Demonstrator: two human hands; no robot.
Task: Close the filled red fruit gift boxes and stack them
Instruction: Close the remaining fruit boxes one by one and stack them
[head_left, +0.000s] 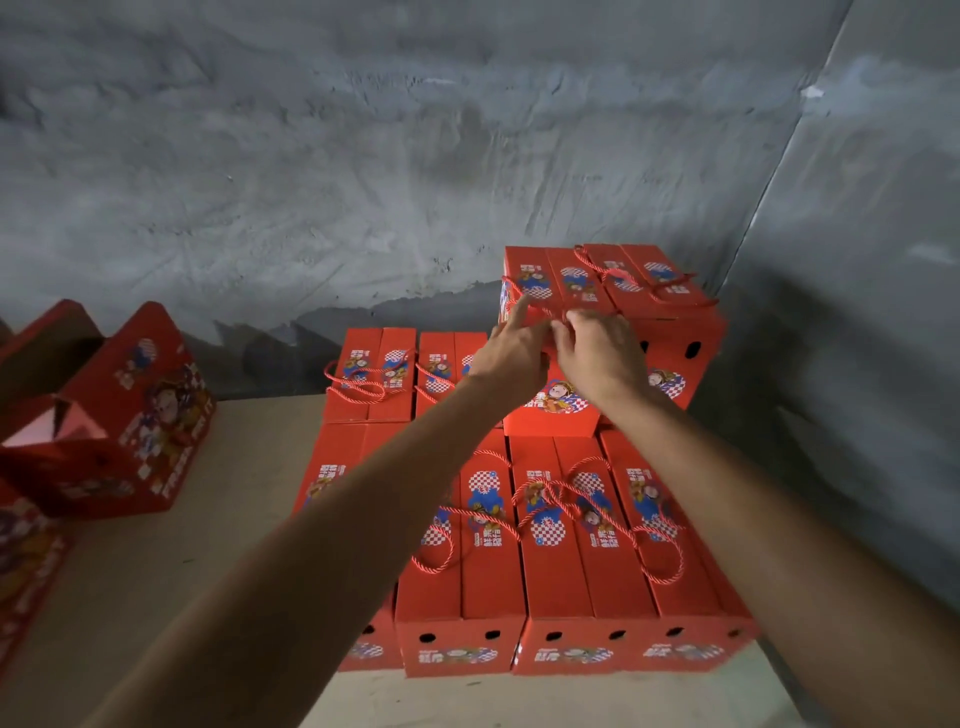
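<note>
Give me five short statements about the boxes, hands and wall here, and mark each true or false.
1. Both hands are at the near top edge of the raised box. True: the left hand and right hand meet there.
2. The raised box sits alone on the floor. False: it sits on a layer of closed boxes.
3. The closed boxes have red cord handles. True.
4. The box at far left is closed flat like the rest. False: its flaps stand up.
5. The wall behind is white tile. False: it is rough grey.
</note>
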